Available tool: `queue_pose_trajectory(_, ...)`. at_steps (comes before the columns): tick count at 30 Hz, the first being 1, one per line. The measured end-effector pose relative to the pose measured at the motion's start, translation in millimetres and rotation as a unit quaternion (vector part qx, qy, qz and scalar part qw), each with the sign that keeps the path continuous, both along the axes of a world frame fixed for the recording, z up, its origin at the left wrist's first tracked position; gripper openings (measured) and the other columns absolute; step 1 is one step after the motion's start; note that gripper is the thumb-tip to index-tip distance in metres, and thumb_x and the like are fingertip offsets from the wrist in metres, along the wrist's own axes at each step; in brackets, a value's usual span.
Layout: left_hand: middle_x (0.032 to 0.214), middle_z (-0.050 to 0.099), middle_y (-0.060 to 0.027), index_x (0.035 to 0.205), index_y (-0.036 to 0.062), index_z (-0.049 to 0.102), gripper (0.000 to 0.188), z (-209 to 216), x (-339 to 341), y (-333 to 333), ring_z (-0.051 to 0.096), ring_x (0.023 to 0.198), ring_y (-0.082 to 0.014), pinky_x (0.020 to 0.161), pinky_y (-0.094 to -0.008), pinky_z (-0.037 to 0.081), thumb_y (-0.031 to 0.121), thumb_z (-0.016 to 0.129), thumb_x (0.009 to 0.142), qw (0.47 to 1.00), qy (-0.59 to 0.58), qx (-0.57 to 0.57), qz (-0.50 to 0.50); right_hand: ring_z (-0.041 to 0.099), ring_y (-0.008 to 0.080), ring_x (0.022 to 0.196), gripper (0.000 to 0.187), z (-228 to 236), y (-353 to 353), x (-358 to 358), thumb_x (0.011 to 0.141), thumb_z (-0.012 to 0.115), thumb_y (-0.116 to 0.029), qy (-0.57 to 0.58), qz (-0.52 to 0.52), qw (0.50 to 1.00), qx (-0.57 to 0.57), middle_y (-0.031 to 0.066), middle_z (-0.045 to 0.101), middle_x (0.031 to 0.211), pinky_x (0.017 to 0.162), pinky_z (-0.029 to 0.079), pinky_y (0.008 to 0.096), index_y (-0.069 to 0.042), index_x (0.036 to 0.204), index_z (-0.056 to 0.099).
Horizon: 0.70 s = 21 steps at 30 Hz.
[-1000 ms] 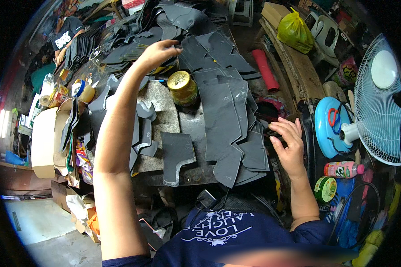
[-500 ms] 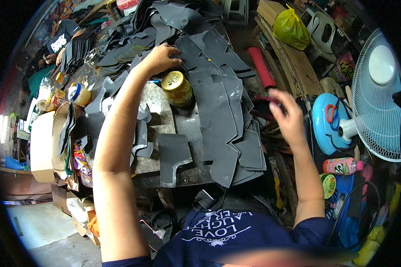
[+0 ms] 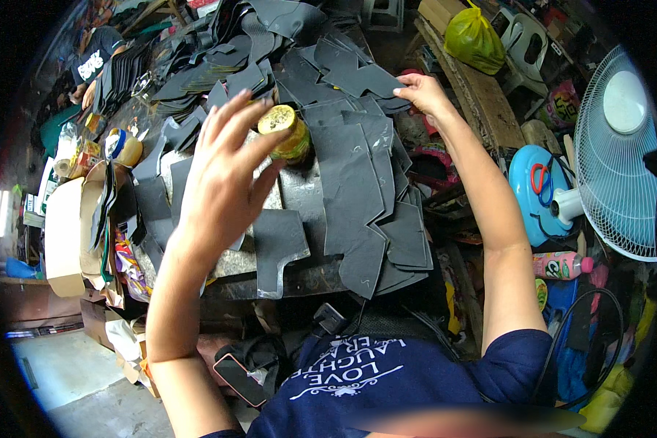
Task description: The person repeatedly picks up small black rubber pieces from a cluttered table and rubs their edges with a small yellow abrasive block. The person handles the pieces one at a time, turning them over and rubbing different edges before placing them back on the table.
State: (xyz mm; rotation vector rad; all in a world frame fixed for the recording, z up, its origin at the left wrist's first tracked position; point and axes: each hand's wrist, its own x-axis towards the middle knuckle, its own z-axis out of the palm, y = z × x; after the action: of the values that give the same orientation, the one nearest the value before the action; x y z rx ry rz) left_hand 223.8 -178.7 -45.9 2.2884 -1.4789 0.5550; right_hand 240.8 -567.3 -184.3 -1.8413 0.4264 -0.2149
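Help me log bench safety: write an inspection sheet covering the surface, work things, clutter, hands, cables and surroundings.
Surface: dark table, largely covered; a pale speckled slab lies on it.
Work things: overlapping dark grey pieces; a yellowish jar stands beside them.
Clutter: jar with blue lid and open cardboard box at left.
Left hand: open, fingers spread, holding nothing; contact with the yellowish jar unclear.
Right hand: pinches the end of a dark grey piece.
Cables: black cable loops at lower right; ends hard to trace.
Surroundings: white fan and scissors at right; another person at upper left.
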Motion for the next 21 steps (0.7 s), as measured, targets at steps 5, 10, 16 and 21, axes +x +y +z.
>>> queue_pose_trajectory(5, 0.128, 0.057, -0.0150, 0.110, 0.0090, 0.067, 0.036, -15, -53, 29, 0.049, 0.126, -0.0384, 0.107, -0.0572, 0.036, 0.003, 0.070, 0.075, 1.000, -0.001, -0.031, 0.002, 0.066, 0.0204, 0.091, 0.048, -11, -22, 14, 0.077, 0.077, -0.019, 0.013, -0.006, 0.995, -0.099, 0.0124, 0.069, 0.103, 0.083, 0.052, 0.0338, -0.002, 0.119, 0.063)
queue_pose_trajectory(10, 0.124, 0.060, -0.0142, 0.107, 0.0086, 0.068, 0.034, -67, -72, 48, 0.056, 0.117, -0.0375, 0.102, -0.0548, 0.045, 0.002, 0.069, 0.074, 0.992, -0.052, -0.104, 0.051, 0.059, 0.0321, 0.115, 0.071, 2, -26, 34, 0.074, 0.071, -0.056, 0.027, -0.020, 0.930, -0.366, 0.0171, 0.061, 0.124, 0.098, 0.046, 0.0416, -0.014, 0.130, 0.061)
queue_pose_trajectory(16, 0.122, 0.061, -0.0162, 0.107, 0.0055, 0.068, 0.034, -115, -76, 74, 0.056, 0.113, -0.0380, 0.096, -0.0467, 0.047, 0.006, 0.070, 0.073, 0.976, 0.018, -0.172, 0.134, 0.061, 0.0348, 0.113, 0.077, 14, 2, 53, 0.070, 0.075, -0.058, 0.096, 0.077, 0.870, -0.478, 0.0214, 0.063, 0.122, 0.095, 0.049, 0.0454, -0.007, 0.126, 0.062)
queue_pose_trajectory(21, 0.119, 0.062, -0.0165, 0.105, 0.0038, 0.067, 0.034, -121, -73, 76, 0.056, 0.113, -0.0376, 0.095, -0.0450, 0.047, 0.008, 0.071, 0.071, 0.968, 0.047, -0.207, 0.137, 0.061, 0.0367, 0.113, 0.076, 20, 25, 59, 0.066, 0.084, -0.041, 0.046, 0.049, 0.870, -0.488, 0.0205, 0.062, 0.124, 0.094, 0.048, 0.0458, -0.006, 0.128, 0.055)
